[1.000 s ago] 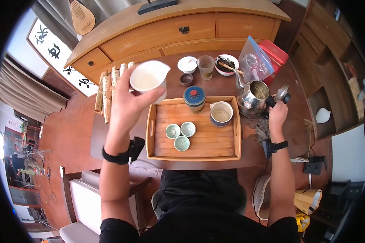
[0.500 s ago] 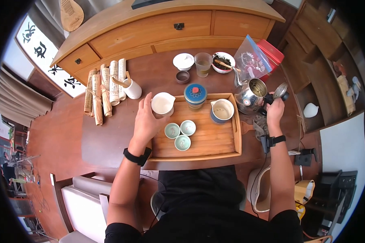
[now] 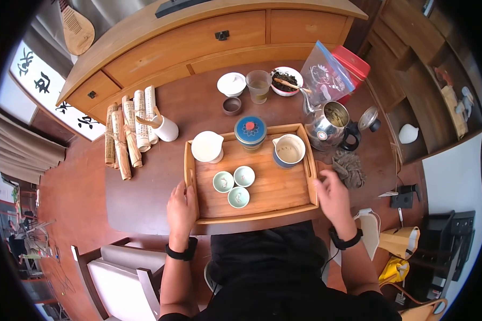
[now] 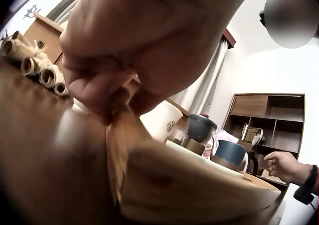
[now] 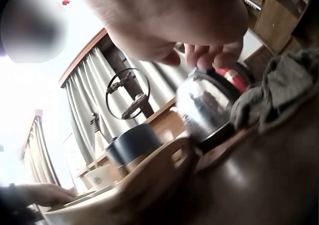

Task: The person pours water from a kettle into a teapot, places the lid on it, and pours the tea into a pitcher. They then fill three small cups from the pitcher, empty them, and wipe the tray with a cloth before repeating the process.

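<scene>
The wooden tray point(image 3: 275, 192) holds three small green cups point(image 3: 238, 197), a white pitcher point(image 3: 207, 147), a blue-lidded jar point(image 3: 250, 132) and a blue pitcher point(image 3: 289, 150) with pale insides. At the tray's left side is my left hand point(image 3: 181, 213); the left wrist view has its fingers and thumb pinching the tray's end wall point(image 4: 124, 140). My right hand point(image 3: 335, 200) hovers by the right rim, fingers loosely bent around nothing; in the right wrist view, the hand point(image 5: 179, 28) is above the tray's handle end point(image 5: 164, 160), apart from it.
A steel kettle point(image 3: 327, 128) with its lid raised and a grey cloth point(image 3: 349, 168) are right of the tray. Behind stand a glass point(image 3: 258, 87), a bowl of dark leaves point(image 3: 286, 80) and a white lidded bowl point(image 3: 232, 84). Rolled scrolls point(image 3: 128, 131) and a white tool holder point(image 3: 166, 129) lie left.
My left hand has let go of the white pitcher, now standing on the tray, and taken the tray's left side. My right hand has left the kettle's handle area and come down beside the tray.
</scene>
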The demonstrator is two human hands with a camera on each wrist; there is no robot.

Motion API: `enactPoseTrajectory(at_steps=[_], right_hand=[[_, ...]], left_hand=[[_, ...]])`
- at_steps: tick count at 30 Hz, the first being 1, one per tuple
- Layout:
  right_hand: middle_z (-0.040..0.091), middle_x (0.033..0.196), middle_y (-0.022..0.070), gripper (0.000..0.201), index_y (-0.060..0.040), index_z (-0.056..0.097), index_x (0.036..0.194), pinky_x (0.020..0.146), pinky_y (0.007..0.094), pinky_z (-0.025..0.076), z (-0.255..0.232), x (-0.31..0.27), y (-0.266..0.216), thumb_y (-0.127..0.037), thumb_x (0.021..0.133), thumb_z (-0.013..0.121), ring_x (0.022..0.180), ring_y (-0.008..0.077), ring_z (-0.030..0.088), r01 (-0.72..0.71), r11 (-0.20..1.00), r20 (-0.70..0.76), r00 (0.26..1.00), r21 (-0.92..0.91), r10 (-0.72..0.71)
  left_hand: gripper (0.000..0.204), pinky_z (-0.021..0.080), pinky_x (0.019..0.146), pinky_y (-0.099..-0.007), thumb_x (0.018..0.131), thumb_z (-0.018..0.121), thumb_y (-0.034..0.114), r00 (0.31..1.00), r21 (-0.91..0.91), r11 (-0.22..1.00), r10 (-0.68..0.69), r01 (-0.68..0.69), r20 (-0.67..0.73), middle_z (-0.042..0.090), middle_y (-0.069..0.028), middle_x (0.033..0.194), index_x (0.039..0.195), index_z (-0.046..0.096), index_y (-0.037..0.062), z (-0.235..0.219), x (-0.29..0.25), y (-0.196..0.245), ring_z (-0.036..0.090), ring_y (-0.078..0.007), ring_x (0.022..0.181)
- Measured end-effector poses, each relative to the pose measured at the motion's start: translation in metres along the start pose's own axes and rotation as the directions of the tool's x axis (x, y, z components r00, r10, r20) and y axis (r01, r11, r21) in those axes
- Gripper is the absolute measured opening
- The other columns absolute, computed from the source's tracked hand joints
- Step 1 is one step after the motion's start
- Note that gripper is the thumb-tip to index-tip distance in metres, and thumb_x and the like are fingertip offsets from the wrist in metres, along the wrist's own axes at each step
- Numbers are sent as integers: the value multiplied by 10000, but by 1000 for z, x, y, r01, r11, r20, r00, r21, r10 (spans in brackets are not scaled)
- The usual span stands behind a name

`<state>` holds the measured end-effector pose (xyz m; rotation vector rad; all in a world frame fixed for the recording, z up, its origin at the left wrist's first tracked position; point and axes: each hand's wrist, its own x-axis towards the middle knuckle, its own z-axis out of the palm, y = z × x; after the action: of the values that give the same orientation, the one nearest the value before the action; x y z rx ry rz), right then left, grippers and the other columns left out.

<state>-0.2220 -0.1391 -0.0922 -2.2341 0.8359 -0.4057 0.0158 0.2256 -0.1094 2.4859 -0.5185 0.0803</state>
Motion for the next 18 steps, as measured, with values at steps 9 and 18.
enactPoseTrajectory(at_steps=[9,18], right_hand=[[724,908,246,304,-17,624,960,740,572,560,23,30,1,-264,1122,696,852,496,713,243,961,-33,968,-133,-249],[724,940,252,290,-12,636,980,780,578,560,27,45,-1,-257,1127,684,895,494,712,244,961,-40,967,-131,-251]], left_hand=[[260,574,826,-597,1152,615,166,995,-8,1000,6,-7,-101,719,-279,1055,1276,706,-43,14,-5,5,701,-528,953],[276,578,841,-593,1157,611,182,994,-9,1000,12,-13,-108,726,-279,1070,1289,710,-40,17,6,5,705,-525,978]])
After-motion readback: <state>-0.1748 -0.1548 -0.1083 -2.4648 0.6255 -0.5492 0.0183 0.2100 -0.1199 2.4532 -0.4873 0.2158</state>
